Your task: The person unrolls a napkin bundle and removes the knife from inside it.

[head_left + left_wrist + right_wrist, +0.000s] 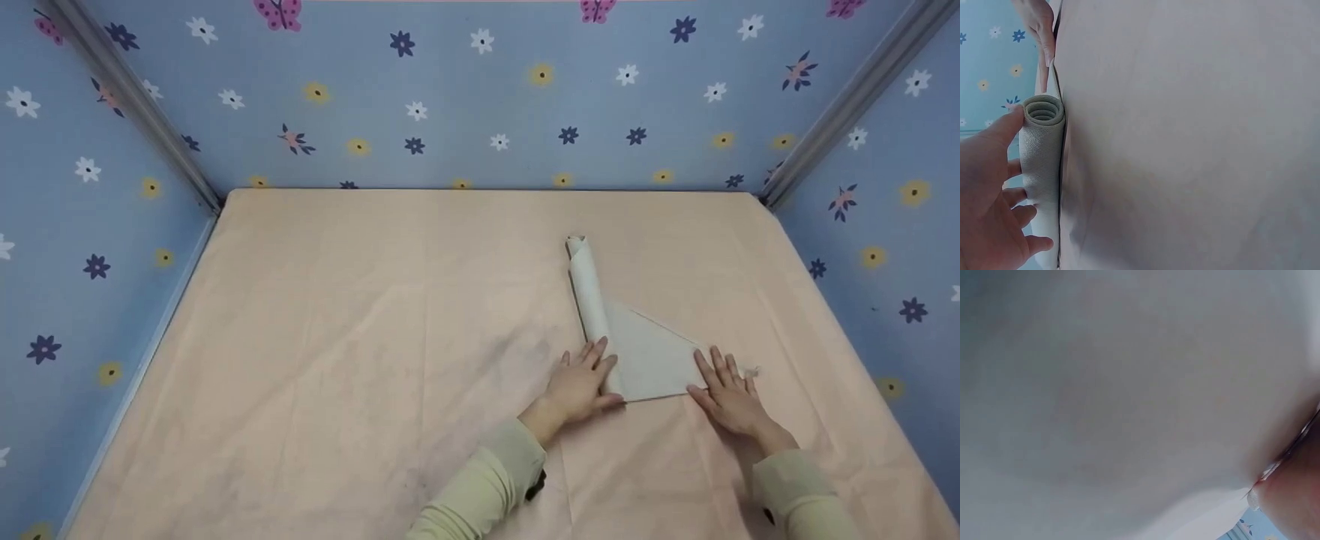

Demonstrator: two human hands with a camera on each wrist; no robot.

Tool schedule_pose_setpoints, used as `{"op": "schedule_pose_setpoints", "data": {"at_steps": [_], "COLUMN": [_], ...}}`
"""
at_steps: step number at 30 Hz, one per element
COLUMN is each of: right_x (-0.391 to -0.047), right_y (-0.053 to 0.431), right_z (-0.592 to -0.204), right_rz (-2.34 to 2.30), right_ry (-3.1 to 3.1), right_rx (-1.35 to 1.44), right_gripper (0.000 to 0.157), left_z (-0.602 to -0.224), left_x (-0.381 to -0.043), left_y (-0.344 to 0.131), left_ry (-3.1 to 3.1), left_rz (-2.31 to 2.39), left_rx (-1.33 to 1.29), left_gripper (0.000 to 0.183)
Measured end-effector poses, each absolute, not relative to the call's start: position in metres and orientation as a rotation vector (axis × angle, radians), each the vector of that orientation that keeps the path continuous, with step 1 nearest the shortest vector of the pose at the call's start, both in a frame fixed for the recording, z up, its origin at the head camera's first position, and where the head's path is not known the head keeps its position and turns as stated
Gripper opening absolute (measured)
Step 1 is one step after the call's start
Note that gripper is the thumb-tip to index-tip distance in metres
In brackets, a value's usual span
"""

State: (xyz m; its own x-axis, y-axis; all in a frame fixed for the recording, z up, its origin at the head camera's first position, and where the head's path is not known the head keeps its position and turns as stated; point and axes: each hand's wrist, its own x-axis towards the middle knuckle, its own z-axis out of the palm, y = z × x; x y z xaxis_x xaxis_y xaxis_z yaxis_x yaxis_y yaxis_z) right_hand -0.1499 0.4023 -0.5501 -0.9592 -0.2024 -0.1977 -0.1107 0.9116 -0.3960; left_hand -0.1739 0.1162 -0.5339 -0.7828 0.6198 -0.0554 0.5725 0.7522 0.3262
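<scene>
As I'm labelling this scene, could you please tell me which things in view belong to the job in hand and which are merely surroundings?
In the job:
partly rolled pale cloth
left hand, on its roll
right hand, at its flat end

Surroundings:
peach table cover
blue flowered panels
grey metal posts

Flowered panels meeting at metal posts suggest a booth.

Roll: matt, seemingly cloth | table cover: matt cloth | post: metal
</scene>
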Motion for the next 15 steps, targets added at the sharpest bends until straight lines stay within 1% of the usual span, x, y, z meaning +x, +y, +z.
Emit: {"op": "schedule_pose_setpoints", "data": {"at_steps": [15], "right_x": [-0.1500], "right_y": [0.4028], "right_z": [-0.5489], "right_rz": [-0.545], "right_ry": [2.827], "right_rx": [-0.240], "right_gripper": [0.065], "left_z": [-0.5295], "left_x": [-0.1721], "left_y": [0.1071], "left_ry": [2.803], "left_rz": [0.385], "left_rx": [0.957], "left_gripper": [0.066]}}
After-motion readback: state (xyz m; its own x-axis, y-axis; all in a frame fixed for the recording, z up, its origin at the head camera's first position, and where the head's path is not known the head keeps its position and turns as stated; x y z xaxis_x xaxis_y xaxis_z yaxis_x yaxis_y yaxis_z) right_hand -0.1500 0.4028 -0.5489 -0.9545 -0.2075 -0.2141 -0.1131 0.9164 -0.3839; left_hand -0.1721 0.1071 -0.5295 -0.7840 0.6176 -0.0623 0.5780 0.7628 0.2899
